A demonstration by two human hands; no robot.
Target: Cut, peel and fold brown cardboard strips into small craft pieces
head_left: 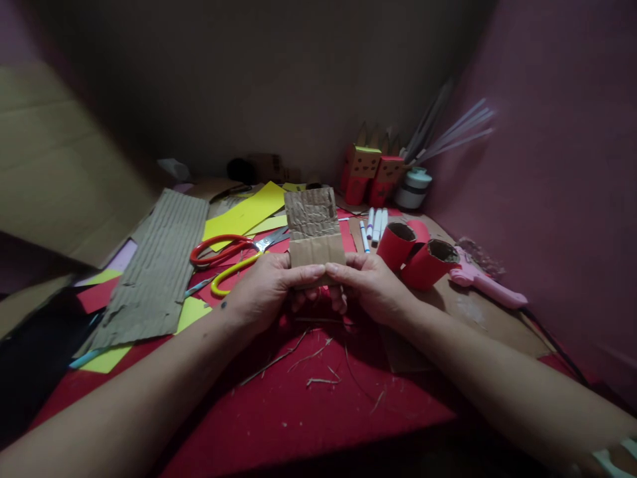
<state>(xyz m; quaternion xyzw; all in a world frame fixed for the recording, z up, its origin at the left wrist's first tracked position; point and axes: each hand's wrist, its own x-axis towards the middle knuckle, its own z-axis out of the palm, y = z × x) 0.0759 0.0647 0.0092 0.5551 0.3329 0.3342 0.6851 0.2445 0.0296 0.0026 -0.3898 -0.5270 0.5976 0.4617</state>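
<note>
A folded piece of cardboard is held up at the centre, its upper part showing torn brown corrugation and its lower part smooth. My left hand grips its lower left side, thumb across the front and fingers behind. From the other side my right hand pinches the lower right part, and the two thumb tips meet in the middle. Just left of the cardboard lie scissors with red and yellow handles, blades apart. The backs of some fingers are hidden behind the piece.
A long corrugated cardboard sheet and yellow paper lie at left. Markers, red tubes and a pink glue gun are at right. Figures with drawn faces stand behind. Scraps litter the red tabletop.
</note>
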